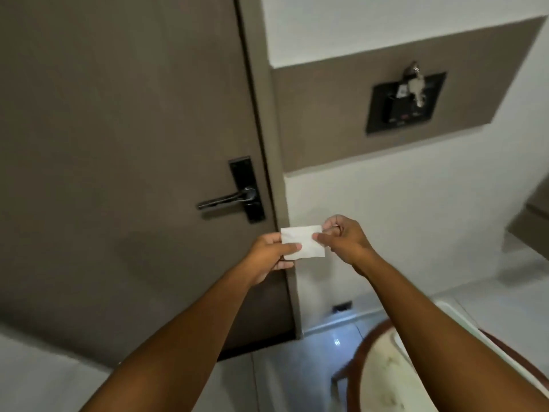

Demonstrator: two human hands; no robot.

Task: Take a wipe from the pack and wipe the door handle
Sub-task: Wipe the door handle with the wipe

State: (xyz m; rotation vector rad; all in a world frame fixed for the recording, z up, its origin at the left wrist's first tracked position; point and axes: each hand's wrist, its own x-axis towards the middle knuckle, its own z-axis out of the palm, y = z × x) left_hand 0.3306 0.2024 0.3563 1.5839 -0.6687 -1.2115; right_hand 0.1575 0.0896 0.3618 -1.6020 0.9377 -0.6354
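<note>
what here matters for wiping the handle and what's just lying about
For the job: wipe, pinched between left hand and right hand; door handle on the door.

Just there: wall switch panel with keys; round table, lower right.

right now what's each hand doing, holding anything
Left hand: shut on the left edge of the wipe.
Right hand: shut on its right edge.

The person's 2 bare forearms reach up from the bottom edge, with no sleeves, watch or bracelet on either wrist, ending in the ungloved left hand (269, 252) and the ungloved right hand (344, 237), which has a thin ring on 1 finger
</note>
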